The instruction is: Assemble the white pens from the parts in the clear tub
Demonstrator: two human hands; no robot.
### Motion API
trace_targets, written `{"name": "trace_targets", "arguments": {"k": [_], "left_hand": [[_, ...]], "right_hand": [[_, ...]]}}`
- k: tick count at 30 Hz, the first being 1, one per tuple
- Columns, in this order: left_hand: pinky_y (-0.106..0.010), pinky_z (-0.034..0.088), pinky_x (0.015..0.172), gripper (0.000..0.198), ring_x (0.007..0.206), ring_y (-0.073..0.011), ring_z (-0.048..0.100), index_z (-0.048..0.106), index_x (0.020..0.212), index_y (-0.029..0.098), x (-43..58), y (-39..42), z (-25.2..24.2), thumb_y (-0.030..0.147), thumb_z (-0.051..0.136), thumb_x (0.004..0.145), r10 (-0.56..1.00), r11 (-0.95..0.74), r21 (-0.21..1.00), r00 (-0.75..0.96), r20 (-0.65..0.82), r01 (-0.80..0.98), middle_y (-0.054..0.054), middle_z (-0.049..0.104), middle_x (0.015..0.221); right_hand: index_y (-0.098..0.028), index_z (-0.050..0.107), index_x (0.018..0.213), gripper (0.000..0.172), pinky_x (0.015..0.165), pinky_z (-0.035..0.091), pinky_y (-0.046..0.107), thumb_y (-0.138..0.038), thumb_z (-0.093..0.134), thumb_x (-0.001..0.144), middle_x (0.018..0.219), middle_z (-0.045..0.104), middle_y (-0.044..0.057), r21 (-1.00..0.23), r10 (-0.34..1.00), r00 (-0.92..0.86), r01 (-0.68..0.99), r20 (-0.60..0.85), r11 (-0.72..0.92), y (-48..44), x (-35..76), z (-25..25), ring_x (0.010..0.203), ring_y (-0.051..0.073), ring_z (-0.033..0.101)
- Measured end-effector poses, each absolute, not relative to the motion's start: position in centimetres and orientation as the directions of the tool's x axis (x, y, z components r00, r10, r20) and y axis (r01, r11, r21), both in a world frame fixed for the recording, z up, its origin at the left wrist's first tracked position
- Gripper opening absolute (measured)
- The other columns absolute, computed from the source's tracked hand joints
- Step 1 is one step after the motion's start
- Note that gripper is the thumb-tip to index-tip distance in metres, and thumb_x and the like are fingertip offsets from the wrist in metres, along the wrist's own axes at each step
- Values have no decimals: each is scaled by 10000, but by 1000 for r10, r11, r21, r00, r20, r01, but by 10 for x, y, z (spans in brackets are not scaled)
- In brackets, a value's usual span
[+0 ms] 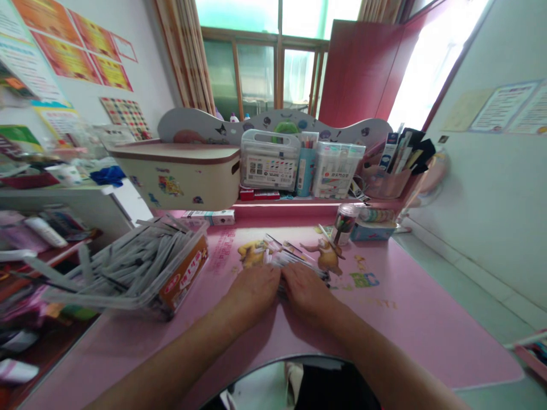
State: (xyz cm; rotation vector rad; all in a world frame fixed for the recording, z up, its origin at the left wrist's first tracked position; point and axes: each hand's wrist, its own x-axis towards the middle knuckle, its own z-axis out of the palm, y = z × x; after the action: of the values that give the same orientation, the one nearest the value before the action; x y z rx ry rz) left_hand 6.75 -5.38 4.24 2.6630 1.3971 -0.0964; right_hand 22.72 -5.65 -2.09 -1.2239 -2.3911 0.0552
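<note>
A bundle of thin grey-white pens (287, 257) lies on the pink desk (405, 336) in front of me. My left hand (255, 287) and my right hand (304, 289) sit side by side on the near end of that bundle, fingers curled down around it. The pens' far tips fan out past my fingers over a cartoon bear print. A clear plastic box (141, 267) with an orange label, heaped with many more of the same pens, stands just left of my left hand.
A small jar of pens (344, 223) and a blue box (372, 230) stand behind the bundle. On the raised shelf are a cream storage bin (179, 173), marker cases (269, 159) and a pen holder (401, 165). Cluttered shelves fill the left side.
</note>
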Motion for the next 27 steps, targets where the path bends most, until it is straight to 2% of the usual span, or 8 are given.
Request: {"name": "trace_targets", "arguments": {"k": [2,7,12,19,22,24,27], "left_hand": [[-449,518,819,277,981,-334,660,636,1062,95,65,-50,40,90,455,852,797,-582,100,591,-129,807,-191,688,1047],[-430,514,793,209,946,-312,663,635,1004,145,50,-40,25,115,490,856,726,-676,155,687,-25,720,-143,695,1009],[-383,510,770,191,900,-270,653,623,985,161,43,-39,17,106,475,878,680,-732,98,732,44,674,-115,691,976],[-392,517,740,217,903,-281,645,616,1004,156,39,-38,16,60,490,857,651,-759,49,753,91,650,-115,687,990],[-380,513,731,251,912,-279,638,625,1037,160,37,-38,15,50,504,846,660,-750,34,742,120,661,-118,685,1010],[-382,507,754,258,922,-274,628,639,1046,158,36,-36,13,55,502,853,662,-747,58,732,162,662,-122,683,1010],[-413,485,853,212,958,-262,600,681,1003,164,35,-30,10,133,504,891,698,-713,237,633,334,660,-121,668,1000]], "right_hand": [[-143,611,957,125,805,486,375,-116,501,905,922,666,123,-216,806,-501,789,316,575,-58,227,-16,876,250,591],[-160,611,1005,115,735,453,341,-187,531,928,957,699,103,-179,830,-506,816,235,549,-59,228,-5,870,250,625],[-171,607,984,118,678,435,310,-194,497,951,913,716,91,-156,811,-527,805,255,572,-59,231,-4,815,231,653],[-181,625,1043,181,674,440,283,-250,473,973,893,726,88,-187,800,-529,787,284,587,-61,234,-2,794,212,662],[-208,609,1186,263,711,455,286,-290,472,977,917,737,85,-215,811,-513,790,282,575,-60,237,0,820,211,666],[-211,546,1321,381,761,469,321,-315,503,957,1022,731,110,-233,817,-497,791,292,565,-58,241,2,893,236,665],[-191,431,1438,612,851,464,377,-338,598,868,1148,681,129,-338,828,-412,771,381,540,-56,247,5,1000,267,628]]}}
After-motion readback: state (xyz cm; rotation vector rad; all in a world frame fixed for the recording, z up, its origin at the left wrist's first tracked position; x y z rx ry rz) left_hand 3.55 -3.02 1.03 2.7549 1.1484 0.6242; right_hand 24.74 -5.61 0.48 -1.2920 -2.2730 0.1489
